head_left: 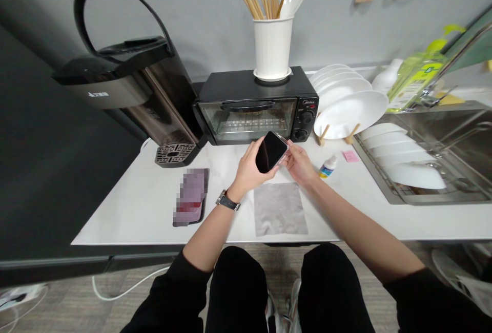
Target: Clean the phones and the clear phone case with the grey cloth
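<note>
A smartphone (271, 152) with a dark screen facing up is in my left hand (249, 168), whose fingers wrap round its left and lower edges. The fingers of my right hand (299, 163) pinch a clear phone case (285, 154) at the phone's right edge. How far the case sits around the phone I cannot tell. Below my hands, a grey cloth (280, 210) lies flat on the white counter. To the right of my right hand stands a small white bottle (328, 166) with a blue and yellow label.
A blurred-out phone-shaped object (191, 197) lies at left. Behind are a water dispenser (154, 102), a toaster oven (255, 107) bearing a utensil cup (272, 46), and racked plates (351, 112). A pink note (350, 156) lies beside the sink (400, 201). The counter's front edge is close.
</note>
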Available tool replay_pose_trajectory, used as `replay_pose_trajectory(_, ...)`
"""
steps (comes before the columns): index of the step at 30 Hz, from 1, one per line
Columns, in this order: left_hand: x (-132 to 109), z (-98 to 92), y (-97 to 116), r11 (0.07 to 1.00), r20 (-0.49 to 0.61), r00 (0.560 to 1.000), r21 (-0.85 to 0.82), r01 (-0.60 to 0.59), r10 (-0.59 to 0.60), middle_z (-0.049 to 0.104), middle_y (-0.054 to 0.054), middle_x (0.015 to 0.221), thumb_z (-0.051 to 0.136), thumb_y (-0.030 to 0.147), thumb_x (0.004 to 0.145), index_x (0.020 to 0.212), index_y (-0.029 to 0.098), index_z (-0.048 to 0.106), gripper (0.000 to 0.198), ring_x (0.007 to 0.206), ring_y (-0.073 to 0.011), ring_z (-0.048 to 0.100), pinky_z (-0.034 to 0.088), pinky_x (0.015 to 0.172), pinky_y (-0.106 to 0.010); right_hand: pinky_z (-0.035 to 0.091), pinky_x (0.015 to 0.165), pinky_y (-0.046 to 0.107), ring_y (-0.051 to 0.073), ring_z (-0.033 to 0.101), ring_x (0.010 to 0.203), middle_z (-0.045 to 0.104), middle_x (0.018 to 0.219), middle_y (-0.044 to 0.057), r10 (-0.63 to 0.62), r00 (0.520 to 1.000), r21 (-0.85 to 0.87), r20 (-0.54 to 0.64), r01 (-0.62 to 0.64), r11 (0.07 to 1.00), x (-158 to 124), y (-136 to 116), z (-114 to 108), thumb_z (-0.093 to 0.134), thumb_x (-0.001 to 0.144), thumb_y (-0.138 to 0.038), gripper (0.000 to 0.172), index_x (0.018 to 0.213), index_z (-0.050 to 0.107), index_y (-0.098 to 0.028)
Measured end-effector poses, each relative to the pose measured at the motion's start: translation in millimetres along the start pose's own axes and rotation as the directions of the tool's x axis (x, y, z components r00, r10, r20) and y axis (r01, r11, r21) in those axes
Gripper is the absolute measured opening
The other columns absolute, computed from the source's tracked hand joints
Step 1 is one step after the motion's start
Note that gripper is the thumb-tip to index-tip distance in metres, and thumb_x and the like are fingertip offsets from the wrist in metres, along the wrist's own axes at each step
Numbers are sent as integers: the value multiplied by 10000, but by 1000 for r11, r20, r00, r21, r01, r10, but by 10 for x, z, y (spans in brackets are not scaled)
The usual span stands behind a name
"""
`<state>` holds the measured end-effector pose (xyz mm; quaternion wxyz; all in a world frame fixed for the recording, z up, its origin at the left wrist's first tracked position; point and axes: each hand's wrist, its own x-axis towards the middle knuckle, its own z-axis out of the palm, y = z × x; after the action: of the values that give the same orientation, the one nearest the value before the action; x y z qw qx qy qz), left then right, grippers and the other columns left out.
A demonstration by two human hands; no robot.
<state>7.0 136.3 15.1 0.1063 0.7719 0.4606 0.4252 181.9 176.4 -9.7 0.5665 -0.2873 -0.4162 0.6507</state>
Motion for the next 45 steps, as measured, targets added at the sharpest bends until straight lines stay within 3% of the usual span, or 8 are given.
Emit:
replay_pose_trajectory(7, 46, -7, -127, 930, -121, 979, -350, 112, -164, 604, -151, 1407, 475, 690, 978, 1569, 259, 279, 757, 1286, -280, 649, 514, 1096, -437, 613, 781, 339, 239, 767, 967, 801, 1051, 70, -86, 995, -132, -58, 78, 988, 0, 6, 15, 707, 828, -723, 516, 1027, 741, -248)
replay_pose_trajectory(12, 116, -103, -170, 606, -108, 968, -794, 54, -228, 677, -59, 1088, 675, 656, 880, 1411, 247, 540, 683, 1025, -223, 722, 554, 974, -379, 590, 651, 283, 183, 746, 755, 788, 885, 45, -194, 959, -222, -207, 147, 964, 7, 36, -14, 654, 829, -768, 560, 958, 701, -225)
replay_pose_trajectory(18, 125, -171, -162, 375, 138, 946, -894, 246, -292, 696, -118, 1213, 679, 614, 865, 1276, 195, 666, 588, 676, -119, 578, 508, 647, -286, 454, 461, 222, 115, 588, 464, 640, 570, -42, -245, 959, -185, -143, 217, 959, -9, 40, -38, 675, 862, -703, 483, 885, 682, -220)
replay_pose_trajectory(21, 112, -167, -204, 458, 248, 928, -815, 356, -280, 681, -132, 1286, 721, 561, 850, 1286, 165, 683, 590, 784, -150, 620, 526, 744, -302, 408, 407, 227, 118, 545, 405, 629, 529, -39, -159, 987, -99, -8, 158, 982, -39, 12, -3, 697, 840, -698, 482, 847, 673, -217)
replay_pose_trajectory(24, 108, -119, -286, 669, 240, 915, -625, 402, -325, 669, -95, 1286, 831, 465, 784, 1390, 188, 627, 697, 962, -193, 669, 529, 879, -313, 389, 387, 230, 113, 507, 375, 622, 505, -37, -101, 994, -60, 48, 104, 993, -65, -35, 33, 697, 827, -696, 484, 827, 669, -212)
replay_pose_trajectory(29, 100, -19, -374, 960, 123, 972, -172, 220, -201, 621, -129, 1363, 845, 435, 769, 1454, 170, 574, 783, 1293, -302, 590, 444, 1139, -436, 374, 403, 218, 101, 492, 371, 627, 489, -31, -133, 989, -23, 57, 135, 991, -75, -86, 48, 686, 851, -641, 434, 824, 687, -208)
replay_pose_trajectory(36, 46, 20, -385, 1000, 322, 947, 25, 10, -18, 519, -142, 1557, 761, 435, 883, 1592, 223, 383, 831, 1409, -312, 525, 430, 1187, -479, 370, 389, 218, 100, 501, 371, 619, 498, -42, -124, 991, -48, 53, 127, 991, -57, -67, 24, 685, 845, -676, 462, 832, 684, -214)
replay_pose_trajectory(45, 70, 184, -524, 991, 445, 886, -36, -128, 130, 573, -124, 1504, 725, 418, 906, 1581, 250, 403, 766, 1358, -319, 553, 449, 1151, -487, 403, 389, 217, 103, 520, 374, 620, 513, -48, -139, 990, -74, 34, 141, 987, -47, -70, -9, 689, 840, -686, 466, 850, 668, -220)
